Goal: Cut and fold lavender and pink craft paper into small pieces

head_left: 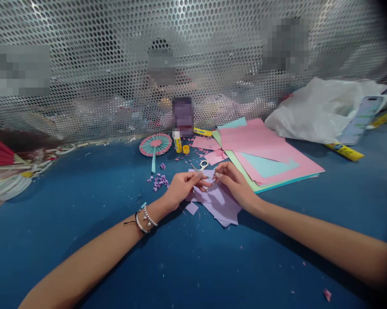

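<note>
Above a stack of purple paper sheets (pixel 224 212), my left hand (pixel 187 186) has its thumb and index finger pinched together. Whatever lies between those fingertips is too small to make out. My right hand (pixel 234 182) faces it from the other side of the stack, fingers curled in and thumb close to them, its grip also unclear. White-handled scissors (pixel 204 164) lie just beyond the hands. A small purple paper square (pixel 191 208) rests by the stack's near left edge. Crumpled purple paper bits (pixel 159 182) are heaped left of my left hand.
A pink and blue paper fan (pixel 155 146) lies behind the bits, beside an upright glue stick (pixel 178 143) and its yellow cap (pixel 185 149). Coloured sheets (pixel 277 156) spread at right, near a white plastic bag (pixel 312 109) and a phone (pixel 362 120). Perforated metal (pixel 100 98) borders the back.
</note>
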Tool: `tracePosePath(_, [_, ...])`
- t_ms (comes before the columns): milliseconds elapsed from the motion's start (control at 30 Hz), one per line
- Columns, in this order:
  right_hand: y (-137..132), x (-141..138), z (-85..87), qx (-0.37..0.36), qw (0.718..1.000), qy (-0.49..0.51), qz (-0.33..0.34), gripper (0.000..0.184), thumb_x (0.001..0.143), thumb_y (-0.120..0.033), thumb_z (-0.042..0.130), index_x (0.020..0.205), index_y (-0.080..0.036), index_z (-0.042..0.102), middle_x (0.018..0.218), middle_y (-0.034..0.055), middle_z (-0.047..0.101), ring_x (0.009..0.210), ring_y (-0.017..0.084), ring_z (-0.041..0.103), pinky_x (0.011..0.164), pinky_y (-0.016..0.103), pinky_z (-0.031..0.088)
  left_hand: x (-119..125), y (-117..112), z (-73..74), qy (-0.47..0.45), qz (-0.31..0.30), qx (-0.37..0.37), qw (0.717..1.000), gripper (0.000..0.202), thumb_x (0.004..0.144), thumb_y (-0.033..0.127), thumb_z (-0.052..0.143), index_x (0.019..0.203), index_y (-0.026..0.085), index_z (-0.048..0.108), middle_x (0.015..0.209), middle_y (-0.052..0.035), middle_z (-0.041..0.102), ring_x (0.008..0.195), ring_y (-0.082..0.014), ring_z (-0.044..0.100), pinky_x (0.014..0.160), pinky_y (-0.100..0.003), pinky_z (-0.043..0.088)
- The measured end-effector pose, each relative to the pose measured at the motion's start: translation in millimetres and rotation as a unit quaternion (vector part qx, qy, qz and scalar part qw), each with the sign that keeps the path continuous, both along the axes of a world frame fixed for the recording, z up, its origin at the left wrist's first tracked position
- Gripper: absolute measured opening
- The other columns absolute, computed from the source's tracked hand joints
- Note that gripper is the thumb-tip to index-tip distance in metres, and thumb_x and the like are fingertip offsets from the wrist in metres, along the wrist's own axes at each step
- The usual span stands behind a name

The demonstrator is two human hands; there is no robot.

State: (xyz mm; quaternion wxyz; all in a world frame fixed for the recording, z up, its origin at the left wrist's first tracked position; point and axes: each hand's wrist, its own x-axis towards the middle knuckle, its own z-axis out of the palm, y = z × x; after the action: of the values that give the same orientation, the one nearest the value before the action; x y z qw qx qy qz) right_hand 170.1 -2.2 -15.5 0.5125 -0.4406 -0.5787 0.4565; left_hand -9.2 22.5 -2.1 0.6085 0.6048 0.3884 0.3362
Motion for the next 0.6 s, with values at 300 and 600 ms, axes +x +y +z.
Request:
tracePosePath(300, [-1,-1,2.3,0.027,0.999,-0.037,-0.018,0.009,0.081,-0.026,0.049,0.088,-0.022,0.046,0.077,-0.0011,0.049,0.072,0.013,0.048,0.063,0.028,0.04,1,-1,-1.4,-0.016,0.016,-0.029,0.999,0.039,0.083,0.047,0.052,0.089,0.011,0.066,0.086,-0.0132,0.071,0.06,-0.0121,0.063,0.043,-0.018,0.036])
tracePosePath(600, [-10,-5,9.2,0.165,0.963,-0.201,-0.065,0.008,0.08,-0.023,0.055,0.088,-0.022,0.056,0.089,0.0028,0.053,0.082,0.014,0.052,0.061,0.026,0.042,7,-6,0.4,0.045,0.049,-0.006,0.998,0.034,0.082,0.04,0.05,0.083,0.011,0.069,0.072,-0.0083,0.07,0.045,-0.0083,0.054,0.035,-0.016,0.03])
